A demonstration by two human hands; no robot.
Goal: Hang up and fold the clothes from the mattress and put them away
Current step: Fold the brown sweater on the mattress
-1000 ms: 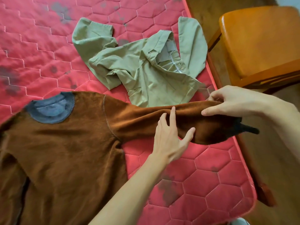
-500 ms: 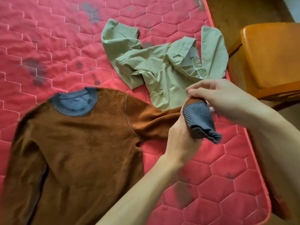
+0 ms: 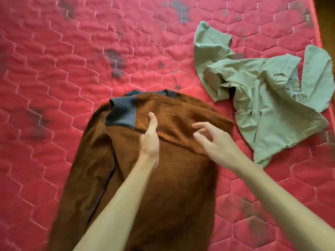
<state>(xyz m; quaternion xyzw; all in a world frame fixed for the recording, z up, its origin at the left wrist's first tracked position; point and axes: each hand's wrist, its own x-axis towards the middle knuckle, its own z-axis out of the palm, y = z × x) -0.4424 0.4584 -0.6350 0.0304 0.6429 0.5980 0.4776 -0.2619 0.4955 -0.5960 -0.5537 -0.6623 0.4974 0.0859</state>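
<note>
A brown sweater [image 3: 163, 187] with a grey collar lies flat on the red quilted mattress [image 3: 72, 51]. One sleeve is folded across its chest, and the grey cuff [image 3: 121, 113] sits near the collar. My left hand [image 3: 150, 138] holds this folded sleeve, thumb on top and fingers hidden under the fabric. My right hand [image 3: 213, 140] hovers just over the sleeve's fold with loosely curled fingers and holds nothing. A crumpled pale green garment [image 3: 262, 98] lies on the mattress to the right of the sweater.
The mattress's right edge [image 3: 316, 24] runs along the far right of the view, with dark floor beyond it. The mattress cover shows dark stains.
The sleeve was carried from the right side over onto the sweater's chest. My right hand let go of the grey cuff. The view swung left, so the wooden chair is out of sight.
</note>
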